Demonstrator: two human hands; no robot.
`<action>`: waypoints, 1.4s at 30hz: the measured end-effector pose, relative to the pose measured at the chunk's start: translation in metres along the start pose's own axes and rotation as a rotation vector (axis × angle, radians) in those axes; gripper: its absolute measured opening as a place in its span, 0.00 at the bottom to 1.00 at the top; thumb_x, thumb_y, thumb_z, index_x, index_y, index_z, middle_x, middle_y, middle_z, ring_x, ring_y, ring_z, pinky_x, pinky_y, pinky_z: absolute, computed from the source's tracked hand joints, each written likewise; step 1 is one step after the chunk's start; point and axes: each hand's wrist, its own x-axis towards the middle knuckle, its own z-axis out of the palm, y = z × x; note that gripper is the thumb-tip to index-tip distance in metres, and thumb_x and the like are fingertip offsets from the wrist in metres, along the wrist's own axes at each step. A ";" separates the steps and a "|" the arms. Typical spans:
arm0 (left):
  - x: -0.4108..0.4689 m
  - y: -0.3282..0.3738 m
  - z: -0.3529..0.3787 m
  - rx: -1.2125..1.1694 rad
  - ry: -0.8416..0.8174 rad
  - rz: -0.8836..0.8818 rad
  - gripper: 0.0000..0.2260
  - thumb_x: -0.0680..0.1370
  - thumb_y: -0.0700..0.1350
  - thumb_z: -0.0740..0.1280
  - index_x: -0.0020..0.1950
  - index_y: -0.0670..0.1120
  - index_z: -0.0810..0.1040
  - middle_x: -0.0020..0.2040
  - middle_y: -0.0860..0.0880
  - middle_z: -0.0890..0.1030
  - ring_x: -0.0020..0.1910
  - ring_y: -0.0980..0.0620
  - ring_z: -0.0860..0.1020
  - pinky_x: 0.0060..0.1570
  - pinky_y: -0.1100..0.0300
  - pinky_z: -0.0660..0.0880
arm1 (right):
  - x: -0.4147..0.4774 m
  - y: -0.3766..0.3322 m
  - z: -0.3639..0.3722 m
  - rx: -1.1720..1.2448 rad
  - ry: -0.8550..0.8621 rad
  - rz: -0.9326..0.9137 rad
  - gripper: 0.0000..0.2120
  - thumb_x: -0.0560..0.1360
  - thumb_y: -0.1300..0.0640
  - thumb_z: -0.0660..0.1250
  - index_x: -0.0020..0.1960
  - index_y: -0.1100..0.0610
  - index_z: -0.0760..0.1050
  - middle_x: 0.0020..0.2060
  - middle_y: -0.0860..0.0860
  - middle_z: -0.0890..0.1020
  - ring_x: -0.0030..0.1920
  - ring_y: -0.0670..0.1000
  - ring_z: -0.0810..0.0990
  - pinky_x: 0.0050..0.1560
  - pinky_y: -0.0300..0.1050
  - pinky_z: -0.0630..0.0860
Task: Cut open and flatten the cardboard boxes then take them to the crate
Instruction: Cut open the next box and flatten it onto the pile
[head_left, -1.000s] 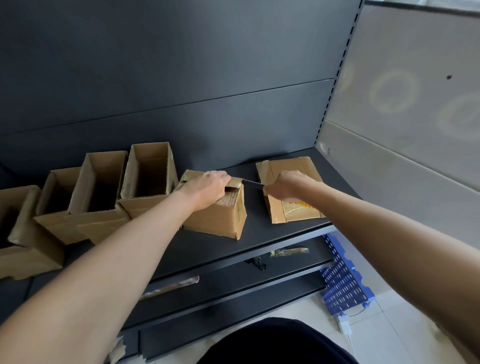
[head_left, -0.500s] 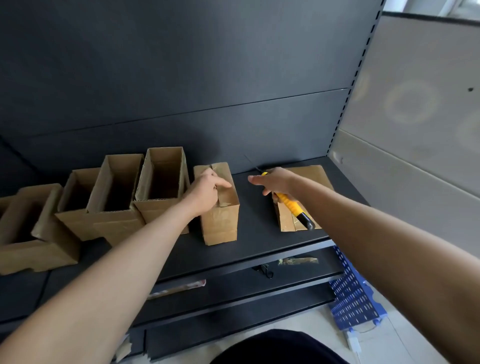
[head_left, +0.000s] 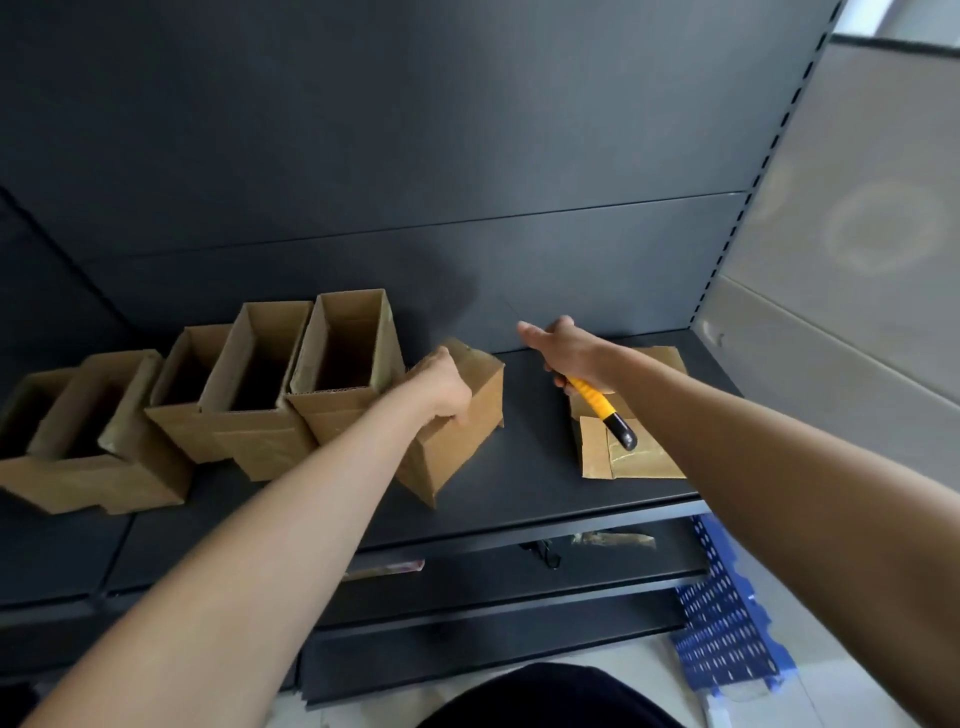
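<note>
Cardboard box (head_left: 457, 431) clamped under left hand (head_left: 441, 387) fingers; right hand (head_left: 566, 353) wraps yellow knife (head_left: 600, 410), blade seemingly hidden.

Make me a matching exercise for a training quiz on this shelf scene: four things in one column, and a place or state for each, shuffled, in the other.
Things:
1. left hand
2. utility knife
3. flattened cardboard
4. blue crate

Places or states:
A. on the floor, right of the shelving
B. gripping a tilted cardboard box
C. lying flat on the shelf
D. held in the right hand

Pairs: 1-B, 2-D, 3-C, 4-A
</note>
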 end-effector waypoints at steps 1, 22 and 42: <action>0.000 0.000 -0.003 -0.007 -0.022 0.030 0.36 0.74 0.44 0.72 0.76 0.42 0.57 0.71 0.42 0.68 0.66 0.40 0.71 0.60 0.48 0.73 | 0.001 0.002 -0.003 -0.027 -0.019 -0.009 0.15 0.82 0.41 0.50 0.56 0.54 0.61 0.39 0.56 0.69 0.34 0.52 0.68 0.34 0.45 0.67; -0.027 -0.003 -0.010 0.047 -0.191 0.255 0.04 0.75 0.43 0.71 0.48 0.47 0.78 0.50 0.47 0.78 0.49 0.49 0.76 0.45 0.58 0.72 | 0.005 0.010 -0.033 -0.540 -0.389 -0.033 0.16 0.81 0.54 0.59 0.42 0.64 0.77 0.33 0.56 0.77 0.30 0.54 0.76 0.32 0.43 0.74; -0.025 -0.001 -0.018 -0.002 -0.081 0.292 0.12 0.82 0.47 0.59 0.47 0.48 0.81 0.50 0.49 0.80 0.53 0.50 0.77 0.50 0.59 0.71 | -0.004 0.030 -0.061 -0.334 -0.508 0.117 0.19 0.83 0.46 0.53 0.45 0.60 0.71 0.36 0.57 0.76 0.34 0.54 0.76 0.42 0.48 0.76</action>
